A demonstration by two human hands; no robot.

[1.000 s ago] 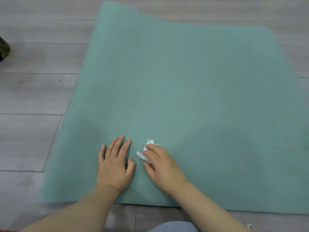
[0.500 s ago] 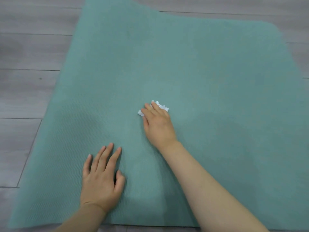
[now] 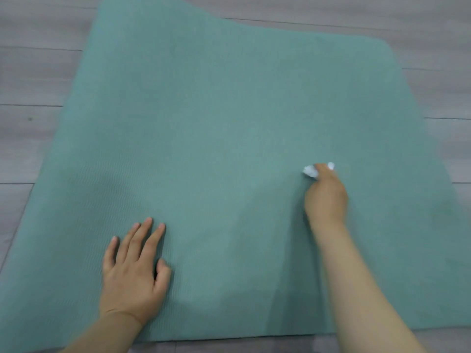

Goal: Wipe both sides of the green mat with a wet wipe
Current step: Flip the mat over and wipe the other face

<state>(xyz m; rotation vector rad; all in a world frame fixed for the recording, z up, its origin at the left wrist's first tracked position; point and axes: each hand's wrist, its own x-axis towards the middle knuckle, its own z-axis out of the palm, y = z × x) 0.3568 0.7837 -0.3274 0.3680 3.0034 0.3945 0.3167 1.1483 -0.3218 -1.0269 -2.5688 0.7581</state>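
Observation:
The green mat (image 3: 229,118) lies spread flat on the floor and fills most of the view. My left hand (image 3: 135,271) rests flat on it near the front edge, fingers straight and spread. My right hand (image 3: 326,197) is out to the right of the mat's middle, fingers curled over a crumpled white wet wipe (image 3: 310,171), holding it against the mat. Only bits of the wipe show past my fingertips. The right hand is blurred from motion.
Grey wood-plank floor (image 3: 30,80) surrounds the mat on the left, back and right, with a strip showing along the front edge. The mat's far left corner runs out of the top of the view.
My right hand has swept the wipe from beside my left hand, forward to the mat's middle, then out to the right. The left hand has stayed pressed on the mat.

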